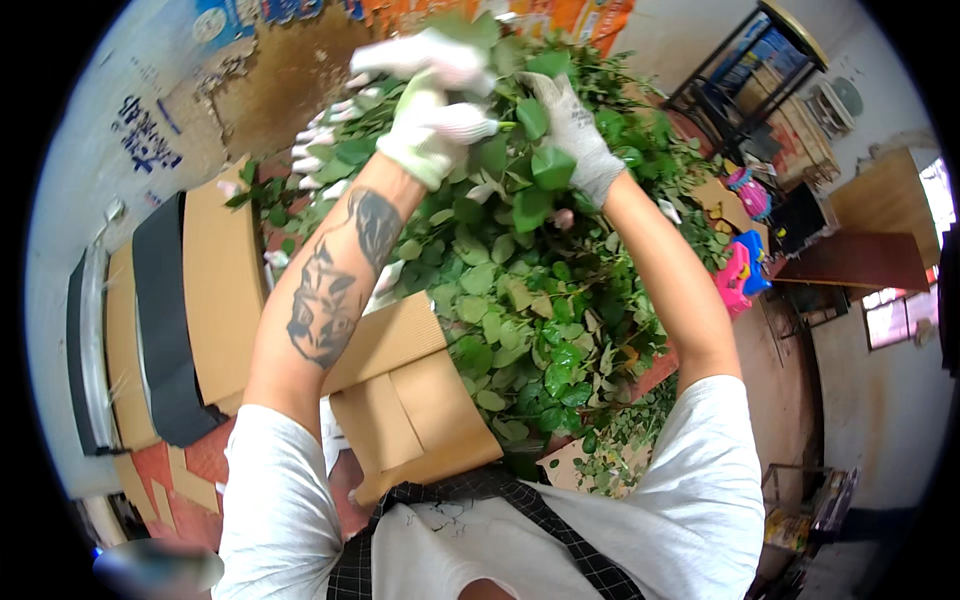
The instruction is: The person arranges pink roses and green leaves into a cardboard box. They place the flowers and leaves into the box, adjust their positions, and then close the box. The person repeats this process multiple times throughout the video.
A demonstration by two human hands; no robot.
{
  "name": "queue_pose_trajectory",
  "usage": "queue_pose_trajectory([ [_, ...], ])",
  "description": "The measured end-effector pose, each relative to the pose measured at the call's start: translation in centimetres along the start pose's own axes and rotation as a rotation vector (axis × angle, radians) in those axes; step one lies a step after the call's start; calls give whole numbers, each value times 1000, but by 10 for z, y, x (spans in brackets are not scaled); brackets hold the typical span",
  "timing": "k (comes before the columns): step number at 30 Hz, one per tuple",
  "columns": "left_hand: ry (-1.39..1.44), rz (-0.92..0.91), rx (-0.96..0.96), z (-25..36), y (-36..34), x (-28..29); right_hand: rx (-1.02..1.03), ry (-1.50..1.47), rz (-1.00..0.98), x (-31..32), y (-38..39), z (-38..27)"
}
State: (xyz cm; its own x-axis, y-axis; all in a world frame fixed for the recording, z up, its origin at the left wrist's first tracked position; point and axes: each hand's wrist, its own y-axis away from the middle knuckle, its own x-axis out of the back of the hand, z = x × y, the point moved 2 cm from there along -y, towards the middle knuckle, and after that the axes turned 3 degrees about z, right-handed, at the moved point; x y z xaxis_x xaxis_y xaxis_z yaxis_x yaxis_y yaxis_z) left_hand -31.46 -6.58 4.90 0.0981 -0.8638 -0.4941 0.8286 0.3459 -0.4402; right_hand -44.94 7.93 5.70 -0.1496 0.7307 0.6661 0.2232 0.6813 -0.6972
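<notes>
My left hand (432,115), in a white knit glove, is above a big heap of green leafy stems (500,290). Its fingers are smeared by motion, and a bright green bit of stem shows at the thumb tip, so it seems closed round a leafy stem. My right hand (572,130), in a grey glove, is beside it with fingers curled down among the leaves. It appears to grip a leafy stem too; the leaves hide its fingertips. Left of the heap lie several pale, wrapped-looking flower buds (310,152). A pinkish bloom (563,218) peeks out below my right wrist.
An open cardboard box (420,410) stands close in front of me. Cardboard and black panels (170,310) lean at the left. At the right are pink and blue plastic things (738,275), a black-legged stool (745,70), a fan (835,105) and a dark wooden table (860,262).
</notes>
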Motion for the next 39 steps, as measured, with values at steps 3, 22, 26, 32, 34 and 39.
queue_pose_trajectory([
  [3,277,-175,381,13,-12,3,-100,27,98,-51,21,39],
  [22,-1816,-208,641,-54,92,137,52,-246,981,341,-14,92],
  [26,-1492,-132,765,11,67,179,-280,-530,877,301,12,116],
  [32,-373,-24,878,34,101,149,-613,-773,623,209,43,91],
  [34,-238,69,932,30,120,172,-595,-656,471,168,35,62],
  [39,-177,67,923,48,108,143,95,252,-263,88,5,-18],
])
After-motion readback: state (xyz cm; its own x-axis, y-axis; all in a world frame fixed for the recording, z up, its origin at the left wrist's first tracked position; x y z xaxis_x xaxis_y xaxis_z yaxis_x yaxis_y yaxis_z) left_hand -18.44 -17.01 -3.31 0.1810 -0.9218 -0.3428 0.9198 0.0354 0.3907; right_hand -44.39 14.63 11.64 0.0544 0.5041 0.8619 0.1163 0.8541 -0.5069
